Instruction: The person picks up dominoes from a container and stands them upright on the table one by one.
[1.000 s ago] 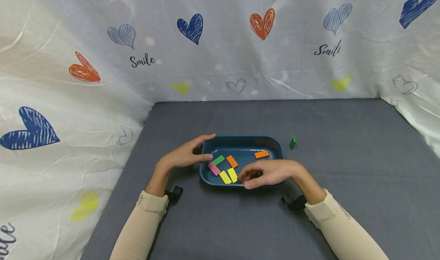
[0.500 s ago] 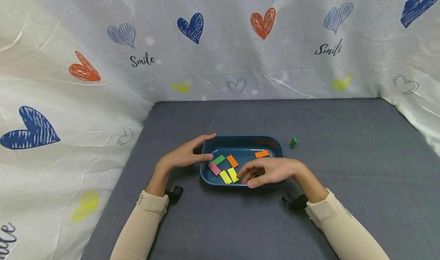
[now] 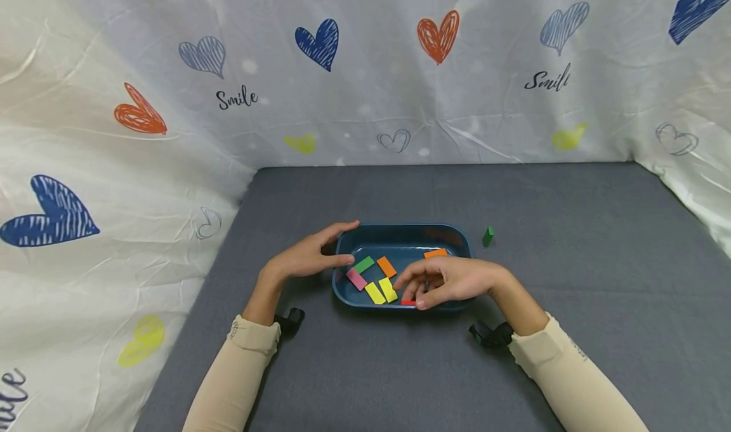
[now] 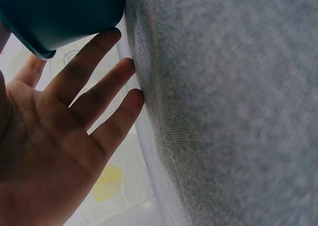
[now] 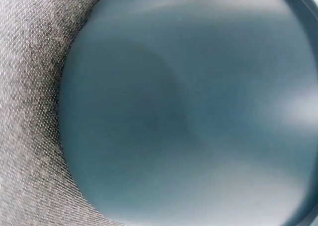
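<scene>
A dark blue tray [image 3: 400, 229] lies on the grey cloth. My left hand [image 3: 305, 254] rests against its left end, thumb over the rim and index finger at the far corner. The left wrist view shows that hand's [image 4: 59, 116] fingers spread and nearly straight, touching the tray's outside [image 4: 64, 12]. Over the tray's near right part, my right hand [image 3: 451, 280] pinches a small red block [image 3: 408, 303], mostly hidden by the fingers. Inside lie a green block [image 3: 363, 264], a pink block [image 3: 356, 279], two yellow blocks [image 3: 374, 293] and two orange blocks [image 3: 386, 266], one partly covered.
A dark green block [image 3: 488, 236] stands upright on the cloth [image 3: 548, 229] right of the tray. A white curtain [image 3: 365, 102] printed with hearts hangs behind and at the sides. In the right wrist view, the tray's outer wall [image 5: 189, 112] fills most of the frame.
My right hand has lifted slightly and shifted a little to the right, and the red block now shows between its fingers. The left hand and the tray stay put.
</scene>
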The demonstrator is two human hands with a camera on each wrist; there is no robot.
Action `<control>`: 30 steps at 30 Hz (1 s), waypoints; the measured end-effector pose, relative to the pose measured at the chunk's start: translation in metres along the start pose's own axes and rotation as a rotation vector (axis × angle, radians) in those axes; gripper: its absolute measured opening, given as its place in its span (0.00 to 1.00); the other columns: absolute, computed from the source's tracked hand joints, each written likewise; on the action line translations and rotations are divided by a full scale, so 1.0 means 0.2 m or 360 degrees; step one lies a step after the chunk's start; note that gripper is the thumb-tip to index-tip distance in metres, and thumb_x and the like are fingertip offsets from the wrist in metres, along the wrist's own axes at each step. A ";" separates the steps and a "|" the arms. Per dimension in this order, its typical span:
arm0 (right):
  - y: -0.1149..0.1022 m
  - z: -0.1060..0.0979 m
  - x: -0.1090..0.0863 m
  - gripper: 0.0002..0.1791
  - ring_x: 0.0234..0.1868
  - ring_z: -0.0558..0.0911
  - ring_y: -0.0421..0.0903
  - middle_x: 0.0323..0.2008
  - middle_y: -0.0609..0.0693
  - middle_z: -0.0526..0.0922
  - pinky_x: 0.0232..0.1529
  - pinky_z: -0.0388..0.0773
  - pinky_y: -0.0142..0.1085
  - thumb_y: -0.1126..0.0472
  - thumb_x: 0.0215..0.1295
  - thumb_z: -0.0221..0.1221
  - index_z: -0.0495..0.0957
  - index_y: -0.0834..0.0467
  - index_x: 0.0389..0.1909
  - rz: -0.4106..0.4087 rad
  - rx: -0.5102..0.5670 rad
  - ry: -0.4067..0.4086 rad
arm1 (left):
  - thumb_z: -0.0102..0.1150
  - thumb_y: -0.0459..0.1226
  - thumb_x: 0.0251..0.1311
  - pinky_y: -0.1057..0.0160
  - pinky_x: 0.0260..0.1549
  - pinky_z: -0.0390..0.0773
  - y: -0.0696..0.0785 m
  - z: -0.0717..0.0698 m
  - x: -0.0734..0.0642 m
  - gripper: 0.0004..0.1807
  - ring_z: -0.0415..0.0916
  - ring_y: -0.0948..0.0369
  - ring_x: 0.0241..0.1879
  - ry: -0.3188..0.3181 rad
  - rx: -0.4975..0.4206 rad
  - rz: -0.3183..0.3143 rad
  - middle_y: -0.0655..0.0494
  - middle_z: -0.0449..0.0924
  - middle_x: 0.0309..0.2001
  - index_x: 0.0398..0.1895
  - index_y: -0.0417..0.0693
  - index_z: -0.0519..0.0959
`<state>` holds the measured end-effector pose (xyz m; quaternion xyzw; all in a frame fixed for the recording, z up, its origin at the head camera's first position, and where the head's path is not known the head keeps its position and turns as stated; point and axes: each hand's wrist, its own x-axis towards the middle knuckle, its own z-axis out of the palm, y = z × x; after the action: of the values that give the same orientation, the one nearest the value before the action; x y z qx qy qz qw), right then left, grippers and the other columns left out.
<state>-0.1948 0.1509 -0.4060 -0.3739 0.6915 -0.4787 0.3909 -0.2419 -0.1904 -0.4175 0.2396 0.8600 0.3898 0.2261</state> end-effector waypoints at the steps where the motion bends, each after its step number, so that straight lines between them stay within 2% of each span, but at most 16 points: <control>1: 0.00 0.00 0.00 0.27 0.52 0.82 0.45 0.55 0.59 0.82 0.49 0.82 0.34 0.59 0.72 0.62 0.70 0.65 0.68 -0.0007 0.0007 0.0002 | 0.65 0.52 0.67 0.39 0.69 0.68 0.00 0.00 0.00 0.42 0.65 0.46 0.73 -0.0001 0.0000 0.0007 0.56 0.57 0.79 0.80 0.72 0.55; 19: 0.01 -0.01 0.02 0.25 0.44 0.83 0.40 0.49 0.64 0.81 0.44 0.83 0.31 0.66 0.70 0.62 0.70 0.73 0.64 -0.0149 0.0139 -0.0012 | 0.65 0.51 0.67 0.37 0.70 0.66 0.00 0.00 0.00 0.43 0.63 0.44 0.74 -0.0004 -0.0002 0.0006 0.54 0.55 0.80 0.80 0.70 0.55; 30: 0.02 -0.02 0.03 0.30 0.44 0.84 0.39 0.50 0.62 0.84 0.45 0.83 0.31 0.67 0.70 0.63 0.65 0.74 0.67 -0.0117 0.0250 -0.0056 | 0.65 0.50 0.67 0.36 0.70 0.65 0.00 0.00 0.00 0.42 0.61 0.42 0.75 -0.0004 0.0001 0.0020 0.53 0.54 0.80 0.81 0.68 0.55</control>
<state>-0.2007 0.1486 -0.4095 -0.3754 0.6307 -0.5389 0.4134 -0.2418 -0.1892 -0.4174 0.2456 0.8583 0.3904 0.2248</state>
